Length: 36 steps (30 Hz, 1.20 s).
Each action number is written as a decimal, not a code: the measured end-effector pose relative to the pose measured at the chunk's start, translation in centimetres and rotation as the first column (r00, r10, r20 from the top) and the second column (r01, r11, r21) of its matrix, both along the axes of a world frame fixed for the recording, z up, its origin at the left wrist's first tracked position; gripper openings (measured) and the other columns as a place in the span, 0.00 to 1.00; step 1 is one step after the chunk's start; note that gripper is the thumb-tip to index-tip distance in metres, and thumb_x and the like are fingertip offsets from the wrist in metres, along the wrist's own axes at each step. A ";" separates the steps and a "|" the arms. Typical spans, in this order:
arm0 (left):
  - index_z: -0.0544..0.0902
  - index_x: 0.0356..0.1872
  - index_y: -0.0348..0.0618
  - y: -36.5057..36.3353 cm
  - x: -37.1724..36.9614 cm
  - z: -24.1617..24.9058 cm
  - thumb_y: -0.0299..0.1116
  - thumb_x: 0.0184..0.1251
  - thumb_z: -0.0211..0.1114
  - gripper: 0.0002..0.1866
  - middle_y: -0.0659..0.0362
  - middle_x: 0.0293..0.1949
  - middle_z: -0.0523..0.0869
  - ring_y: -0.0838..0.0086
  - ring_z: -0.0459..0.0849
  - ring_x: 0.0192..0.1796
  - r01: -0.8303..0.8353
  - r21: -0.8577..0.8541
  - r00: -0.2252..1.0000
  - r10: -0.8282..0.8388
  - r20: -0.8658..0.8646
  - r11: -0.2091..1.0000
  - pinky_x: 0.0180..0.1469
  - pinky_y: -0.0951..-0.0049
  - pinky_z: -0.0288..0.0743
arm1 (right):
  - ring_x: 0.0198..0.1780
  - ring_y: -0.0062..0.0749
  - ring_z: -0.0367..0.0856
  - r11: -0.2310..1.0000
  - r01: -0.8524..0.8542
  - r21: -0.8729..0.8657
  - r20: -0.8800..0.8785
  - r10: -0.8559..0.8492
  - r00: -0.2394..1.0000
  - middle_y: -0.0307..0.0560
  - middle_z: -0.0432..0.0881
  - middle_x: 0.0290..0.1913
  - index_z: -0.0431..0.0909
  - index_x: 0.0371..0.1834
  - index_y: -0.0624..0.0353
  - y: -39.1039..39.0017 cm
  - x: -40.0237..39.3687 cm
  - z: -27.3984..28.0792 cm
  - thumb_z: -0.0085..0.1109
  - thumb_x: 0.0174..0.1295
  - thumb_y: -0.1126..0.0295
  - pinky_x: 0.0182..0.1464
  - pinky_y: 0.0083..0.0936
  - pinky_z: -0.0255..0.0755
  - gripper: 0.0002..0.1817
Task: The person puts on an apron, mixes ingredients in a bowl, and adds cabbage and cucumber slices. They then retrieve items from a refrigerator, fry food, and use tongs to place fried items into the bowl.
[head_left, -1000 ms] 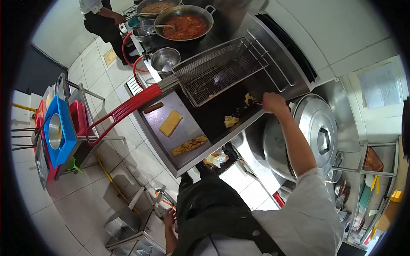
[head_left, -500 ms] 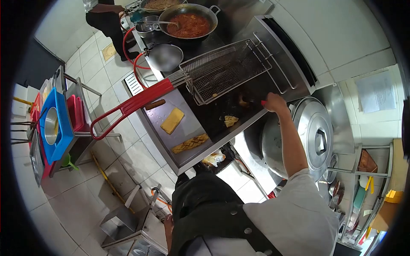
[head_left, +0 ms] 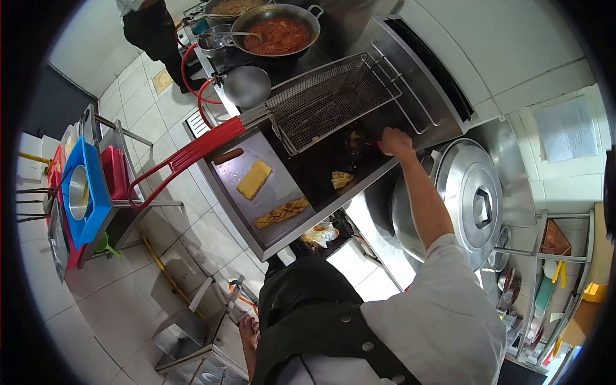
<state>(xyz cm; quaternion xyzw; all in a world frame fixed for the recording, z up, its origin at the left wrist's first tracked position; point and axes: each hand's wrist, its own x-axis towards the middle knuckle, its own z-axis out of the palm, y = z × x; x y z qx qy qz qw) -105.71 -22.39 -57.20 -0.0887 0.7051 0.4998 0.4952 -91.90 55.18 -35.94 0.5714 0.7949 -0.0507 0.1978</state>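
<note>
My right hand (head_left: pixel 396 142) is closed around the red handle of a utensil, held over the fryer's dark oil well (head_left: pixel 321 176). Its working end is hard to make out against the oil. A folded yellow piece of food (head_left: pixel 341 179) floats near the well's front edge. On the metal drain tray (head_left: pixel 273 192) to the left lie a plain yellow slab (head_left: pixel 254 179) and a browned, scored strip (head_left: pixel 280 213). Low at my side hangs my left hand (head_left: pixel 249 330), fingers loosely bent and apart, holding nothing.
A wire fry basket (head_left: pixel 330 99) with a long red handle (head_left: pixel 192 157) sits across the fryer. Behind it stands a wok of red sauce (head_left: pixel 279 38). A large lidded pot (head_left: pixel 471 199) is at the right. Another person (head_left: pixel 154 35) stands at the far left.
My right hand has shifted slightly left and up over the oil with the red-handled utensil. My left hand has come further into view. The whole view has shifted slightly.
</note>
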 end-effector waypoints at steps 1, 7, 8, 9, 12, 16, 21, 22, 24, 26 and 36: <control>0.70 0.41 0.57 0.1 0.1 0.1 0.38 0.68 0.55 0.05 0.72 0.23 0.68 0.86 0.67 0.21 0.271 -0.106 0.842 -0.289 -0.456 0.957 0.20 0.84 0.53 | 0.50 0.51 0.81 1.000 -0.005 0.018 -0.004 0.005 1.000 0.60 0.82 0.44 0.81 0.42 0.61 -0.2 -0.4 -0.3 0.62 0.52 0.57 0.53 0.42 0.74 0.20; 0.67 0.31 0.57 2.7 -0.2 2.5 0.37 0.67 0.53 0.05 0.73 0.21 0.66 0.88 0.64 0.19 -0.148 -0.021 0.974 0.150 0.169 0.989 0.19 0.86 0.50 | 0.48 0.48 0.82 0.998 -0.051 -0.023 -0.139 0.047 0.989 0.56 0.82 0.46 0.84 0.42 0.52 -3.6 -0.3 5.6 0.59 0.52 0.64 0.51 0.38 0.75 0.14; 0.66 0.29 0.57 3.8 -0.4 3.5 0.37 0.67 0.52 0.07 0.73 0.20 0.65 0.88 0.64 0.19 -0.245 -0.057 0.940 0.252 0.228 0.968 0.18 0.87 0.50 | 0.48 0.48 0.82 0.998 -0.062 -0.026 -0.136 0.057 0.989 0.56 0.82 0.46 0.84 0.42 0.52 -3.4 0.3 5.8 0.59 0.52 0.64 0.51 0.38 0.75 0.14; 0.66 0.29 0.57 4.4 -0.5 3.9 0.37 0.67 0.52 0.07 0.73 0.20 0.65 0.88 0.64 0.19 -0.254 -0.062 0.937 0.262 0.229 0.965 0.18 0.87 0.50 | 0.48 0.48 0.82 0.993 -0.072 -0.097 -0.226 0.048 0.973 0.55 0.83 0.45 0.84 0.41 0.49 -3.1 1.1 6.0 0.60 0.52 0.64 0.51 0.38 0.75 0.14; 0.69 0.30 0.57 4.7 -0.5 4.4 0.36 0.66 0.52 0.05 0.73 0.21 0.68 0.88 0.66 0.20 -0.193 -0.108 0.952 0.213 0.219 0.975 0.19 0.87 0.51 | 0.48 0.47 0.81 0.985 -0.063 -0.161 -0.281 0.015 0.960 0.54 0.83 0.43 0.85 0.41 0.47 -2.4 2.1 5.4 0.61 0.50 0.64 0.51 0.38 0.75 0.13; 0.74 0.40 0.55 4.5 -1.3 3.1 0.37 0.67 0.53 0.04 0.71 0.27 0.74 0.87 0.70 0.23 -0.065 -0.164 0.982 0.092 0.166 0.984 0.22 0.84 0.57 | 0.48 0.45 0.81 0.999 -0.033 0.027 -0.158 0.037 0.987 0.50 0.84 0.42 0.85 0.41 0.45 -2.0 2.3 2.7 0.63 0.48 0.63 0.51 0.38 0.75 0.14; 0.74 0.47 0.53 5.0 -2.0 3.4 0.42 0.68 0.56 0.11 0.70 0.28 0.73 0.86 0.71 0.24 -0.200 -0.243 0.958 0.241 0.153 0.949 0.23 0.81 0.63 | 0.48 0.45 0.81 0.997 -0.059 -0.039 -0.205 0.049 0.978 0.49 0.84 0.42 0.85 0.41 0.46 -2.6 1.9 3.1 0.63 0.48 0.63 0.51 0.37 0.75 0.15; 0.74 0.48 0.52 5.4 -2.2 3.9 0.42 0.69 0.56 0.12 0.71 0.27 0.73 0.86 0.70 0.24 -0.231 -0.266 0.951 0.274 0.140 0.936 0.23 0.81 0.63 | 0.48 0.45 0.81 0.997 -0.073 -0.038 -0.224 0.063 0.973 0.49 0.84 0.42 0.85 0.40 0.46 -2.7 1.7 3.3 0.63 0.48 0.63 0.51 0.38 0.75 0.14; 0.74 0.47 0.52 5.6 -2.5 5.0 0.43 0.69 0.56 0.11 0.71 0.26 0.72 0.86 0.69 0.23 -0.238 -0.247 0.950 0.278 0.141 0.939 0.22 0.83 0.61 | 0.47 0.46 0.82 0.995 -0.063 -0.075 -0.262 0.041 0.964 0.49 0.84 0.42 0.86 0.39 0.46 -2.4 2.4 3.5 0.63 0.47 0.63 0.50 0.38 0.75 0.14; 0.73 0.46 0.52 5.8 -2.6 5.5 0.43 0.70 0.56 0.11 0.72 0.25 0.71 0.87 0.68 0.21 -0.255 -0.225 0.947 0.290 0.139 0.940 0.20 0.84 0.60 | 0.46 0.46 0.82 0.992 -0.063 -0.110 -0.302 0.028 0.953 0.50 0.84 0.42 0.86 0.38 0.46 -2.4 2.5 3.7 0.63 0.47 0.63 0.50 0.38 0.75 0.13; 0.73 0.39 0.54 3.7 -2.1 3.2 0.42 0.69 0.56 0.07 0.72 0.24 0.70 0.88 0.67 0.21 -0.228 -0.124 0.940 0.252 0.232 0.966 0.20 0.87 0.58 | 0.45 0.48 0.82 0.999 -0.038 0.023 -0.260 0.043 0.965 0.53 0.84 0.39 0.86 0.38 0.49 -2.8 3.5 2.7 0.62 0.49 0.63 0.50 0.38 0.74 0.13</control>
